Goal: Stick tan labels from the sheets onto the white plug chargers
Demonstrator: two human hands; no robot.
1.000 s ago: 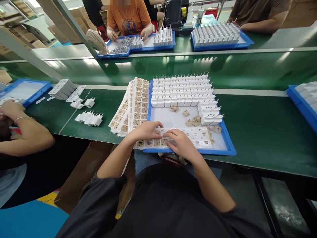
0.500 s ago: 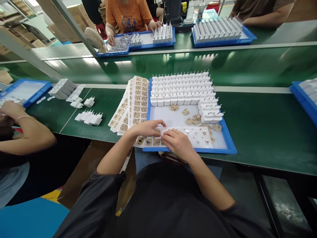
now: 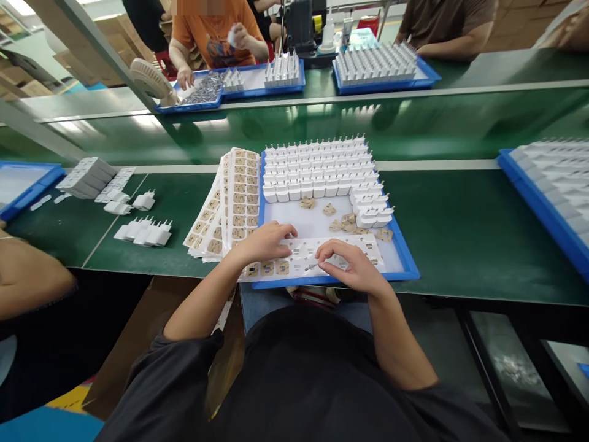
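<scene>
Sticker sheet: across the blue tray's near side, under both hands, partly hidden by them.
Left hand: on sheet, thumb and fingers apart.
Right hand: curled above sheet; hold on thin sliver cannot be confirmed.

White sheet: long, thin, roughly flat; small rectangular marks in rows.
Sheet position: along the near edge of the blue tray, left end past the near-left corner, right end short of the right edge.
Brown pieces: side by side on the sheet's near-left part.
Slender grey item: slanted; too small to identify.
</scene>
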